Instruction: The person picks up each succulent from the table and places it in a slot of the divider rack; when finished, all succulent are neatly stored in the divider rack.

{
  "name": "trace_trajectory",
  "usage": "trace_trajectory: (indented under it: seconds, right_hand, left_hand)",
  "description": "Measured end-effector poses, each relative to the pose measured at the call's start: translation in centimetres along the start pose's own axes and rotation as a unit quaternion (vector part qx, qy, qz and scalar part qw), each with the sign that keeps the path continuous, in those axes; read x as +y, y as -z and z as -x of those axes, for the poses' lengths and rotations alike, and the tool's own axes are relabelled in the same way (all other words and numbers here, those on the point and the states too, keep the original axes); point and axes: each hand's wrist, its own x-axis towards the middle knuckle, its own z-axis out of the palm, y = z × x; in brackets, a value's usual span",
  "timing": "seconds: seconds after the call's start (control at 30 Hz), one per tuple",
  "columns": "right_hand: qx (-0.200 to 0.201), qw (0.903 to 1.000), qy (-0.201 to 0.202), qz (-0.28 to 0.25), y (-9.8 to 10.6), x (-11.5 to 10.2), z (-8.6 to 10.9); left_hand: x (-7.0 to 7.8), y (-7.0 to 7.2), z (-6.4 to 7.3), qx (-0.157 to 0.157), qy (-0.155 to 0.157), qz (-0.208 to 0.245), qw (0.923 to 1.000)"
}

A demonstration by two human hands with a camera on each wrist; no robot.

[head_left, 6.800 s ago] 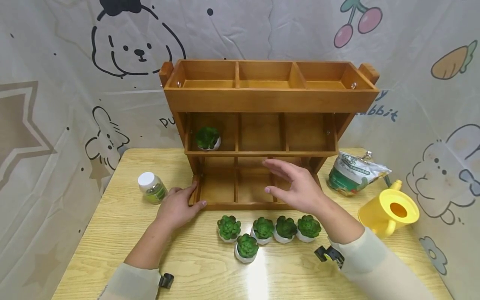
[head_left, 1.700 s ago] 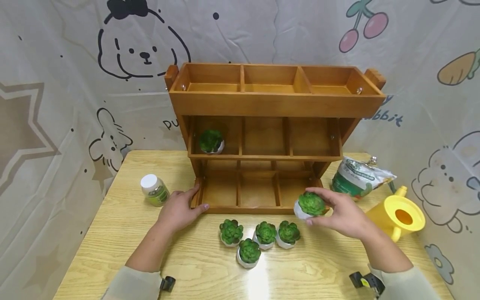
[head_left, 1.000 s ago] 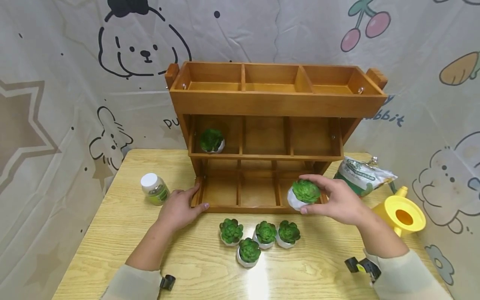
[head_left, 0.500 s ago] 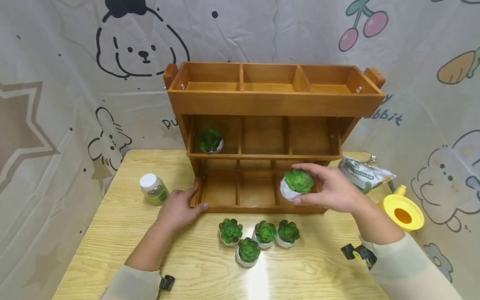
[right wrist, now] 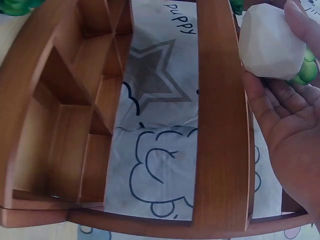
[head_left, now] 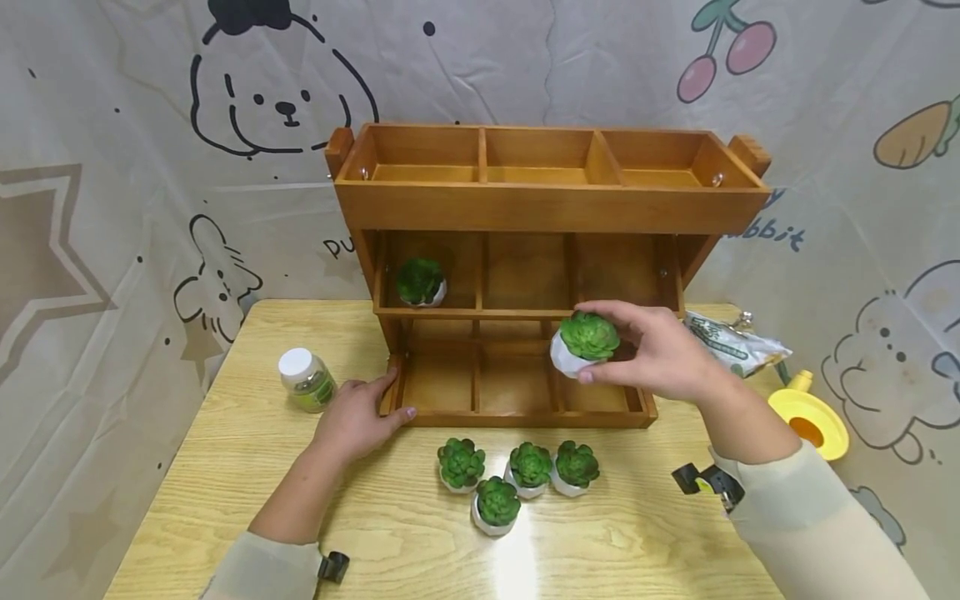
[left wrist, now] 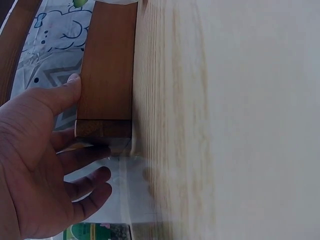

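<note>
A three-tier wooden shelf (head_left: 551, 208) with divided compartments stands at the back of the table. My right hand (head_left: 663, 350) holds a potted succulent (head_left: 590, 336), green rosette in a white faceted pot, tilted, in front of the middle tier's lower edge. In the right wrist view the white pot (right wrist: 272, 42) sits between thumb and fingers. My left hand (head_left: 360, 421) grips the lower tier's left front corner; in the left wrist view its thumb and fingers lie on either side of the wooden end (left wrist: 106, 65). Another succulent (head_left: 421, 282) occupies the middle tier's left compartment.
Several potted succulents (head_left: 497, 504) stand on the table (head_left: 405, 533) before the shelf. A white-lidded jar (head_left: 307, 379) is left of it. On the right are a green-and-white bag (head_left: 738, 342) and a yellow watering can (head_left: 813, 417), partly hidden by my right arm.
My right hand has taken the rightmost succulent from the front row, then raised it leftward from the lower tier's right end to the middle tier's edge. The left hand keeps its place.
</note>
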Motion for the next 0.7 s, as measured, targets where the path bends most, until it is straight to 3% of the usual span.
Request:
trace_trajectory:
  seconds: [0.23,0.7]
  right_hand:
    - [0.004,0.9997,-0.024,-0.003,0.5,-0.8,-1.1]
    - [0.017,0.9996,-0.01,-0.018,0.5,-0.9,-3.5]
  left_hand:
    - [-0.1,0.0,-0.1,0.0,0.001,-0.001,1.0]
    - [0.0,0.1,0.0,0.004,-0.001,0.0,1.0]
